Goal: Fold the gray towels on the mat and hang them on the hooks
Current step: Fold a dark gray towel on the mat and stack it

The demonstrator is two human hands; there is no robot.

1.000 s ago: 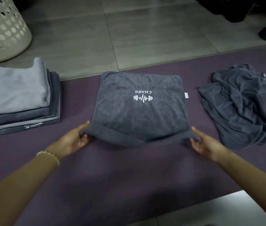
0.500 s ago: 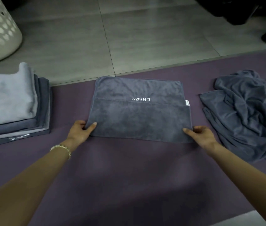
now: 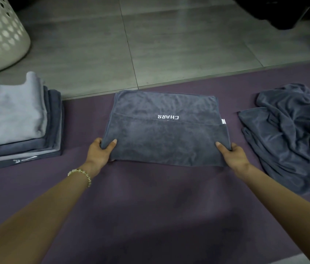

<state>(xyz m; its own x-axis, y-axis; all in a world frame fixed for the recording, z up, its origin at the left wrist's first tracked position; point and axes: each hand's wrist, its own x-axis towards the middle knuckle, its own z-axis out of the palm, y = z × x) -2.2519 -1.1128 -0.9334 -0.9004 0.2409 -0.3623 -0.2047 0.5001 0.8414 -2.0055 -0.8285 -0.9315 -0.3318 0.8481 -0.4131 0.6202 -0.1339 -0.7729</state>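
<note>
Grips the near-left corner of the gray towel (image 3: 166, 141) with the left hand (image 3: 100, 151), thumb on top and fingers curled round the edge; grasps the near-right corner in the same way with the right hand (image 3: 233, 154), thumb laid on the cloth; wears a beaded bracelet (image 3: 82, 175) on the left wrist; towel flat on the purple mat (image 3: 150, 216), in the middle and close to its far edge, near part folded up over the far part; white lettering (image 3: 168, 117) upside down just beyond the folded edge, small white tag (image 3: 223, 121) at the right side; to the left on the mat, a stack of folded towels (image 3: 13, 119), light gray on top; to the right, a crumpled heap of dark towels (image 3: 287, 138); beyond the mat, gray floor tiles (image 3: 169, 44) and a white perforated basket (image 3: 0, 35) at far left.
</note>
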